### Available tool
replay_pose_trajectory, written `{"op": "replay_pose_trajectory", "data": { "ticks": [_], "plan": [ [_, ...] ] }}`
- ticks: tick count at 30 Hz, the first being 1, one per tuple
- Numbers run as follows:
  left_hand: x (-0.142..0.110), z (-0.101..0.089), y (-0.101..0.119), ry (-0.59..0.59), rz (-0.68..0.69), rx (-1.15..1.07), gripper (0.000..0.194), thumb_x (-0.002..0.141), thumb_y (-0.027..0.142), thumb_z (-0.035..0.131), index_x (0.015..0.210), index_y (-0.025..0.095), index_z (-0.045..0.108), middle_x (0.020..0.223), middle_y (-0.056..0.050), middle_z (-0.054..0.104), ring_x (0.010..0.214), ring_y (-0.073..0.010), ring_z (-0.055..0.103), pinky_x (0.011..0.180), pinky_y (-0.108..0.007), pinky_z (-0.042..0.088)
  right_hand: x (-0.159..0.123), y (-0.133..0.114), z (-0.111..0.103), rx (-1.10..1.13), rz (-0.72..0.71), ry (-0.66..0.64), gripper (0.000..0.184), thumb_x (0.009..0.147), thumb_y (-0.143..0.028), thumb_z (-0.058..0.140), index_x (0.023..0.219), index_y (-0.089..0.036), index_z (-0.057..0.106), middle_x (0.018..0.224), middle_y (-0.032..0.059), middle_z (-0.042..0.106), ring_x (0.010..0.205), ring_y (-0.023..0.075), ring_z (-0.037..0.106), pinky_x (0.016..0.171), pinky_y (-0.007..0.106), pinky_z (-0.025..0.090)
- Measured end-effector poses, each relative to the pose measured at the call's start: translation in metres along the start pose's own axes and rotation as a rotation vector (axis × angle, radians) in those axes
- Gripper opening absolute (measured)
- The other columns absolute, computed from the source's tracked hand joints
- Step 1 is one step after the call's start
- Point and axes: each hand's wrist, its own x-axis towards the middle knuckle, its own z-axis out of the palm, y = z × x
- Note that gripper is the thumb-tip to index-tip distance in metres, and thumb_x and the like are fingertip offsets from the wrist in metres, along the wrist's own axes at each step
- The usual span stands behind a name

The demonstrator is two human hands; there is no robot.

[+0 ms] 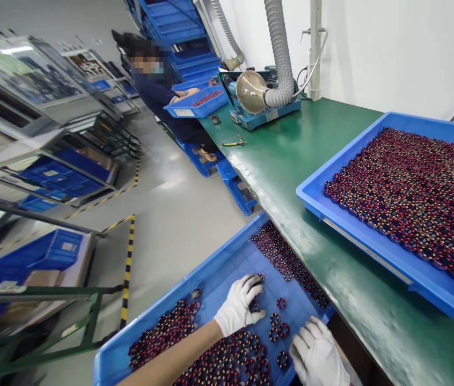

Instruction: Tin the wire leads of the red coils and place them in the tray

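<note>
My left hand (240, 304), in a white glove, reaches over the lower blue tray (227, 252). Its fingers and thumb curl round a small dark ring-shaped coil (254, 305) with red and copper marks; another ring shows at the fingertips. At the tray's near right side is my right hand (319, 351), gloved too, its fingers bent and close together. Whatever may be under those fingers is hidden. Between the hands lie several loose ring-shaped coils (274, 320). Heaps of the same rings fill the tray's near left part and its right side, partly under the bench edge.
On the green bench (311, 145) a second blue tray (319, 206) is full of such rings. Farther back stand a machine with a hose (263, 102) and yellow-handled pliers (234, 142). A co-worker (154, 91) handles another blue tray. Racks with blue bins line the left.
</note>
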Motion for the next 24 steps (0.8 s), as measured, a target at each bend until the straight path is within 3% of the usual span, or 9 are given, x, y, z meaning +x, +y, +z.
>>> {"op": "replay_pose_trajectory", "data": {
  "ticks": [6, 12, 16, 24],
  "plan": [
    [-0.009, 0.005, -0.011, 0.007, -0.135, 0.092, 0.054, 0.075, 0.058, 0.052, 0.109, 0.015, 0.049, 0.119, -0.013, 0.047, 0.11, -0.0284, 0.043, 0.088, -0.046, 0.039, -0.003, 0.003, 0.002, 0.011, -0.013, 0.014, 0.019, 0.082, -0.021, 0.041, 0.078, -0.02, 0.06, 0.069, 0.0012, 0.063, 0.071, 0.0166, 0.056, 0.092, 0.033, 0.035],
    [0.0, -0.014, -0.006, -0.102, -0.204, 0.159, 0.051, 0.075, 0.056, 0.055, 0.11, 0.019, 0.052, 0.118, -0.011, 0.049, 0.106, -0.0309, 0.046, 0.084, -0.05, 0.039, -0.004, 0.003, 0.004, 0.013, -0.003, 0.01, 0.018, 0.081, -0.02, 0.042, 0.077, -0.02, 0.059, 0.07, 0.0014, 0.063, 0.071, 0.0169, 0.055, 0.091, 0.033, 0.035],
    [0.01, -0.027, -0.006, -0.135, -0.253, 0.157, 0.045, 0.08, 0.05, 0.053, 0.112, 0.018, 0.05, 0.116, -0.01, 0.05, 0.1, -0.0264, 0.051, 0.081, -0.046, 0.043, -0.002, 0.003, 0.005, 0.011, -0.016, 0.015, 0.017, 0.08, -0.019, 0.043, 0.075, -0.02, 0.059, 0.069, 0.0013, 0.063, 0.07, 0.017, 0.055, 0.092, 0.033, 0.035],
    [0.022, -0.036, -0.002, -0.003, -0.435, 0.151, 0.031, 0.085, 0.039, 0.052, 0.105, 0.015, 0.053, 0.103, -0.007, 0.056, 0.087, -0.0204, 0.057, 0.075, -0.039, 0.05, -0.009, 0.011, 0.018, -0.039, -0.076, 0.019, 0.017, 0.077, -0.02, 0.044, 0.066, -0.019, 0.058, 0.059, 0.0027, 0.059, 0.064, 0.0175, 0.053, 0.087, 0.036, 0.039]
  ]
}}
